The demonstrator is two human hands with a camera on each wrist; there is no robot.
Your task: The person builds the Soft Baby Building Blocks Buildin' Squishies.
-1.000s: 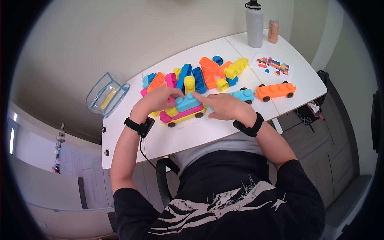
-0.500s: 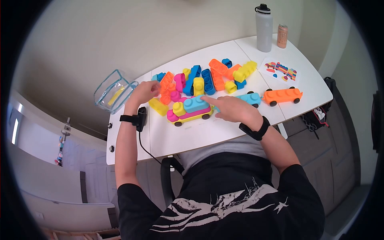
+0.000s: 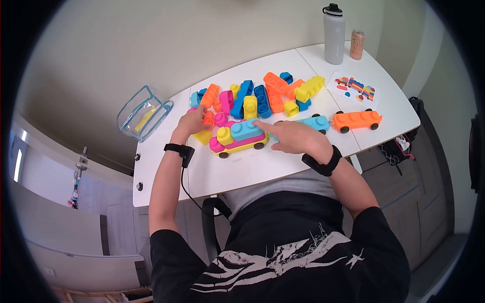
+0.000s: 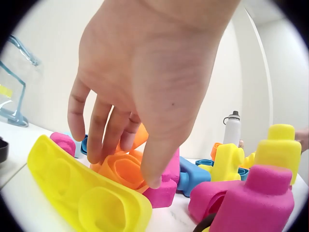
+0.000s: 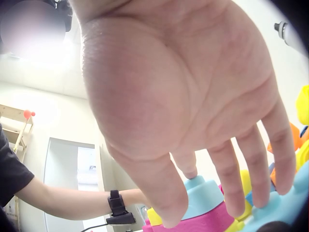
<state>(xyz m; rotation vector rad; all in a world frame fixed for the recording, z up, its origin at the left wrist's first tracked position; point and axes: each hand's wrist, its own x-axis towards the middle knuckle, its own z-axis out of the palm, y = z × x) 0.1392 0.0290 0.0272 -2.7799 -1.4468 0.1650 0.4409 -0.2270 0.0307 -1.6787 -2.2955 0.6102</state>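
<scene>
My left hand (image 3: 191, 122) reaches down over a small orange block (image 4: 123, 170), its fingers on one side and its thumb at the other. A long yellow block (image 4: 87, 188) lies hollow side up just in front of it. With its index fingertip, my right hand (image 3: 295, 136) touches a stud of the light blue block (image 3: 246, 130); its other fingers stay extended. That block tops a toy car with a pink layer (image 3: 247, 141), a small yellow block (image 3: 225, 135) and a yellow wheeled base (image 3: 240, 149).
Behind the car lies a pile of loose blocks, including a dark blue block (image 3: 262, 101). A light blue wheeled car (image 3: 317, 122) and an orange wheeled car (image 3: 356, 120) stand to the right. Farther out are a picture card (image 3: 356, 87), bottle (image 3: 333, 38), can (image 3: 356, 45) and clear bag (image 3: 132, 132).
My left hand has left the car, moved left over the table edge of the pile, then come down at the small orange block. The right hand keeps its fingertip on the light blue block.
</scene>
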